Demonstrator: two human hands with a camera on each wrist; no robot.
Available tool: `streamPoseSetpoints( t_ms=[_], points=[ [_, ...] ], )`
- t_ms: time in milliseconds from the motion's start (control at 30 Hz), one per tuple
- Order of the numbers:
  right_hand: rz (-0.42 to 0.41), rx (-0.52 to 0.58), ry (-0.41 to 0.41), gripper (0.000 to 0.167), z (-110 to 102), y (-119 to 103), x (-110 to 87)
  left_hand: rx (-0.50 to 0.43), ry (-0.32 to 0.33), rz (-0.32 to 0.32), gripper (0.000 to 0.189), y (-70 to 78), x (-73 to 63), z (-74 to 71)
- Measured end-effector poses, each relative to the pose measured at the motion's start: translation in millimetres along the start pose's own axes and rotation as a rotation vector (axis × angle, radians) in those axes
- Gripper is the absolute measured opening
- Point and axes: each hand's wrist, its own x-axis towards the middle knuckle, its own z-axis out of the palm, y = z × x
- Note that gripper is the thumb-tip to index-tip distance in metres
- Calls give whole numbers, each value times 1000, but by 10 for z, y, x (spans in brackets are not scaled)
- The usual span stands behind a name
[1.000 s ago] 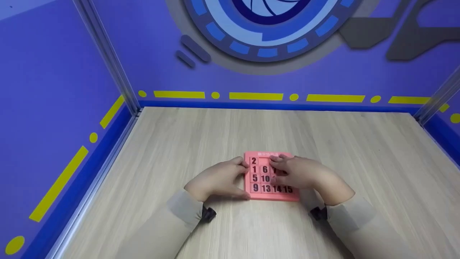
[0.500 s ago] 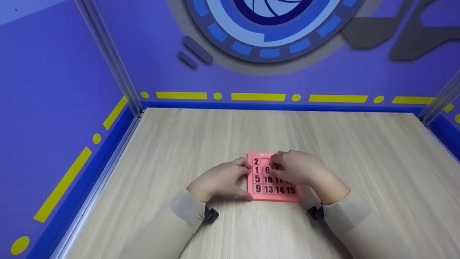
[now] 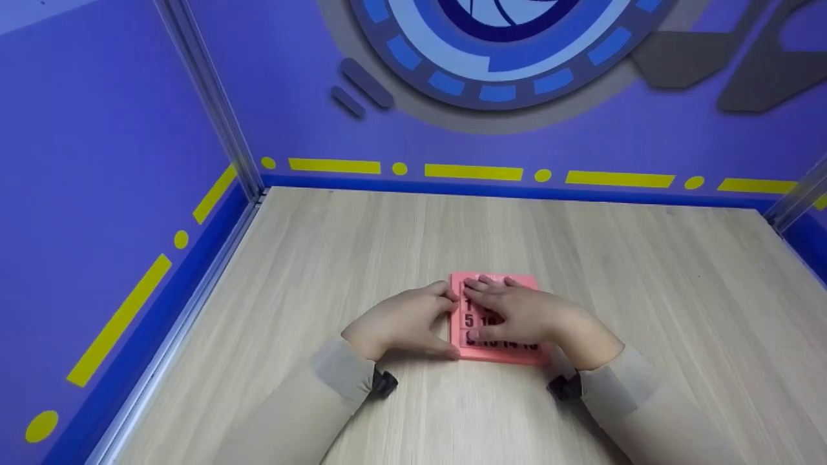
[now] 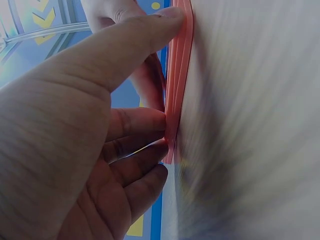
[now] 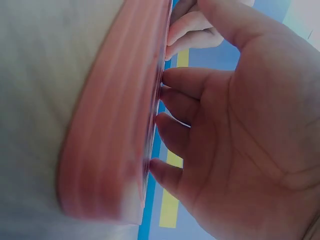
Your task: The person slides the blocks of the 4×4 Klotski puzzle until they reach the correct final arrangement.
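A pink sliding number puzzle [image 3: 504, 356] lies flat on the wooden table, its black-numbered tiles partly hidden under my right hand. My left hand [image 3: 410, 316] holds the frame's left side, with the thumb at the near corner and the fingers farther up. In the left wrist view, the thumb and fingertips touch the puzzle's edge [image 4: 180, 75]. My right hand [image 3: 533, 314] reaches over the tiles from the right with spread fingers. Seen from the right wrist, its fingertips rest on the tile face beside the thick pink side [image 5: 110, 125]. The 5 tile [image 3: 469, 320] shows at the left.
The light wooden table [image 3: 362, 239] surrounds the puzzle. Blue-purple panels with yellow marks [image 3: 473, 172] stand behind and to the left, and a metal post [image 3: 216, 97] joins them at the corner. Each wrist carries a black band piece [image 3: 384, 384].
My right hand has moved left across the tiles, and its fingers have spread from a more gathered pose. The left hand keeps its hold on the frame. The head view has shifted slightly.
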Motion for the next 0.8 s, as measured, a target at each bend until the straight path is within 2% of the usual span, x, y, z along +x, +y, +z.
streamPoseSetpoints(
  t_ms=[367, 600, 800],
  points=[
    [3, -19, 14, 89, -29, 50, -37, -24, 10, -7, 81, 12, -34, -7],
    [-2, -4, 12, 94, -70, 105, -78, -28, 18, -7, 79, 16, -34, 0],
    [49, -3, 10, 91, -95, 124, -129, -21, 16, -4, 79, 23, -23, 4]
  ],
)
